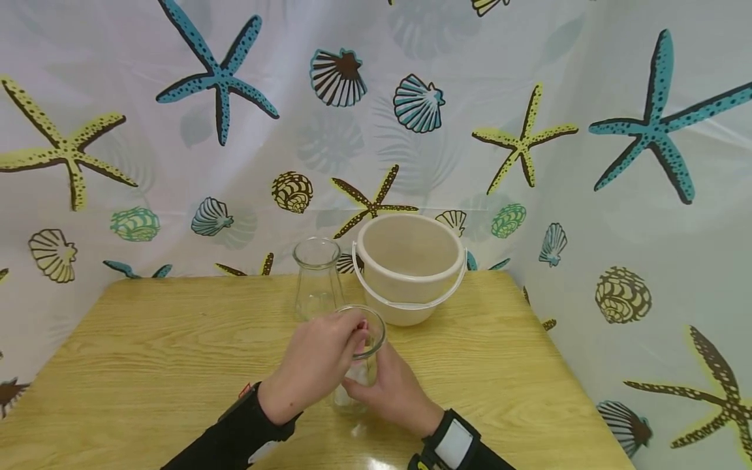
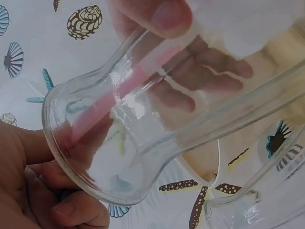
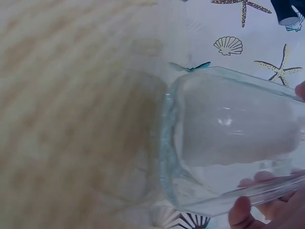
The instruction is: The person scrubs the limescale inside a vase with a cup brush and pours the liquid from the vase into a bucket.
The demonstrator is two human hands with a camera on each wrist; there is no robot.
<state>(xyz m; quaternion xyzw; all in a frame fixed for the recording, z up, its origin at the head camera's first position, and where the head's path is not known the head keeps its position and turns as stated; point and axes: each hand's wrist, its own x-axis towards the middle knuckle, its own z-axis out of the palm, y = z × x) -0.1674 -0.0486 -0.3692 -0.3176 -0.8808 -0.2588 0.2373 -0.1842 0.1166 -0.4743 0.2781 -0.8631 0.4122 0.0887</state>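
My left hand (image 1: 317,356) is at the mouth of a clear glass vase (image 1: 348,403). Its fingers pinch the pink handle (image 2: 102,107) of a bottle brush, which reaches down inside the glass. The brush's white, sponge-like head (image 3: 238,125) fills much of the lower part of the vase. From the right side, my right hand (image 1: 402,395) grips the vase's body, thumb in front and fingers round the back. In the left wrist view the vase appears tilted, with the right-hand fingers (image 2: 190,76) seen through the glass.
A second clear glass vase (image 1: 317,287) stands upright behind the hands. Beside it on the right is a white bucket (image 1: 405,294) with its handle lowered. Both are near the wooden table's (image 1: 176,352) back edge, before a curtain (image 1: 446,163) printed with starfish and shells.
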